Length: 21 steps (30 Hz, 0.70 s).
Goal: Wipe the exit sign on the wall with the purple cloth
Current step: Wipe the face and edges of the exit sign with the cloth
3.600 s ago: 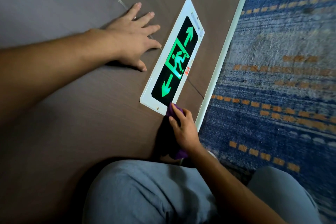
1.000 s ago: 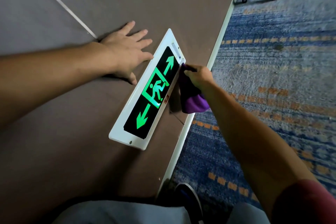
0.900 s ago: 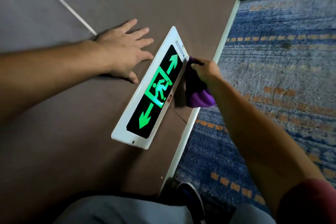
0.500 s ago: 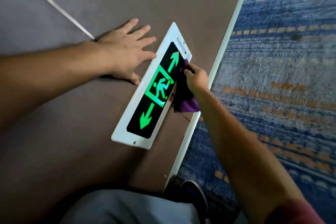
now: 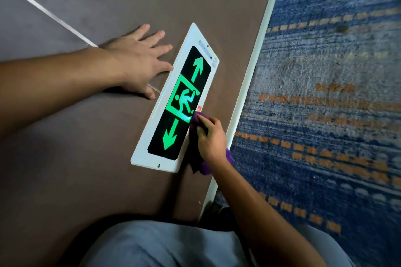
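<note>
1. The exit sign (image 5: 176,102) is a long white-framed panel fixed flat on the brown wall (image 5: 65,158), running from about 1 o'clock down to 7 o'clock across the middle of the view. Its black face glows with a green arrow at each end and a green running figure in a box between them.
2. The left hand (image 5: 138,63) lies flat on the wall at the sign's 9 o'clock side, fingers spread wide and holding nothing. The thumb tip is just beside the white frame; whether it touches cannot be told.
3. The right hand (image 5: 211,138) is curled closed around the purple cloth (image 5: 205,167) and sits on the sign's long edge toward the floor, at about 4 o'clock from the running figure.
4. The cloth's front fold (image 5: 196,118) is pressed against the frame right by the lower corner of the green box, next to a small red label (image 5: 199,107). The rest of the cloth bunches out behind the wrist, toward 6 o'clock.
5. A pale baseboard strip (image 5: 253,67) runs from 1 o'clock to 6 o'clock, well apart from the left hand and just beside the right one.
6. Beyond it, filling the 3 o'clock side, lies blue carpet (image 5: 325,115) with orange dashes.
7. Grey trouser legs (image 5: 162,245) fill the 6 o'clock edge.
</note>
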Motion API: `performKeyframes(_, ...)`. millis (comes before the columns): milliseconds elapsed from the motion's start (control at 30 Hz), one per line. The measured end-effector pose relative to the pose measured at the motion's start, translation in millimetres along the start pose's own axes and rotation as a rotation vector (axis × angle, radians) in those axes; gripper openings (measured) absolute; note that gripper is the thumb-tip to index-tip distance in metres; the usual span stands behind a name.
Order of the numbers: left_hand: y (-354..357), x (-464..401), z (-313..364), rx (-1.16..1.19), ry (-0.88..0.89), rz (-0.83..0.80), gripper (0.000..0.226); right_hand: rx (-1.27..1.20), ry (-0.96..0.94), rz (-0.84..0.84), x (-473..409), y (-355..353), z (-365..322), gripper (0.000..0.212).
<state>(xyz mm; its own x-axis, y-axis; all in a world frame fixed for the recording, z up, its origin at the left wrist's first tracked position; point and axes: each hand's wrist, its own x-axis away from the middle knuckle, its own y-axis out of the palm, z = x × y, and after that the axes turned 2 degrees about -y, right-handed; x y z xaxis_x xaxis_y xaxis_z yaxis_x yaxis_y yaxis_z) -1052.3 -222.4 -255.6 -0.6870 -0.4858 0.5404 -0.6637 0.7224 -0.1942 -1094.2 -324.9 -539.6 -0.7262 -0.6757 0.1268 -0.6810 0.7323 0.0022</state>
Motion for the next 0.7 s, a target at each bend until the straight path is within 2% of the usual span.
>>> performKeyframes(200,-16.8,-30.5,-25.2,0.014,0.075,-0.017,0.112,0.008,-0.054,0.056,-56.7,-8.6,-7.1,0.04)
performKeyframes(467,-14.4,-49.4,-27.3,0.051,0.147,-0.121,0.124,0.03,0.035,0.127,-145.2,-33.4,-20.8,0.04)
performKeyframes(700,-15.2,-59.1,-33.6,0.019,0.172,-0.131,0.137,-0.022,0.003,0.099,-76.5,-8.0,-4.8,0.041)
